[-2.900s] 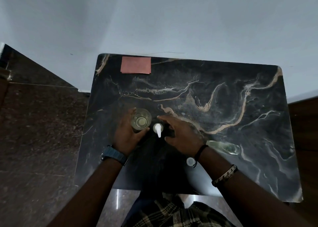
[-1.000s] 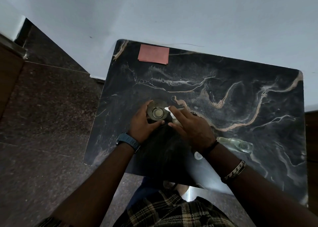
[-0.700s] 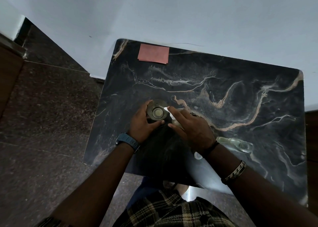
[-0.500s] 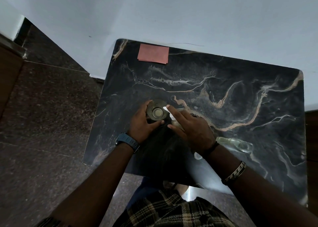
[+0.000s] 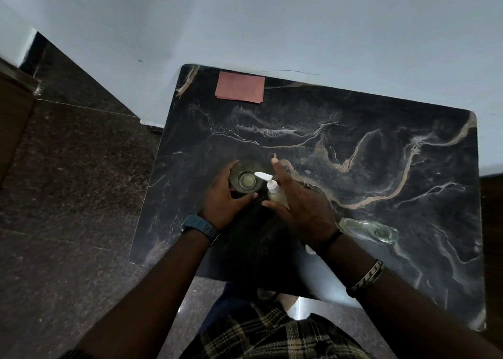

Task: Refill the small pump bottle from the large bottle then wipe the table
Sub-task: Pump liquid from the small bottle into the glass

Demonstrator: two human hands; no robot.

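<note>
A small pump bottle (image 5: 275,194) with a white pump head stands tilted on the dark marble table (image 5: 353,146), its nozzle leaning over a round clear open-topped container (image 5: 245,179) of pale liquid. My left hand (image 5: 221,195) is wrapped around that container. Thumb and palm of my right hand (image 5: 302,203) hold the pump bottle, with the fingers stretched out straight behind it. A clear bottle (image 5: 368,229) lies on its side to the right of my right wrist. A folded pink cloth (image 5: 240,87) lies at the table's far left corner.
A small white cap (image 5: 309,250) lies on the table, partly hidden by my right wrist. The table's far edge meets a pale wall (image 5: 299,26). Dark stone floor (image 5: 70,181) lies to the left. My checked shirt shows at the near edge.
My right hand has drawn back to the right, uncovering the pump bottle, which now leans towards the container. My left hand has stayed on the container.
</note>
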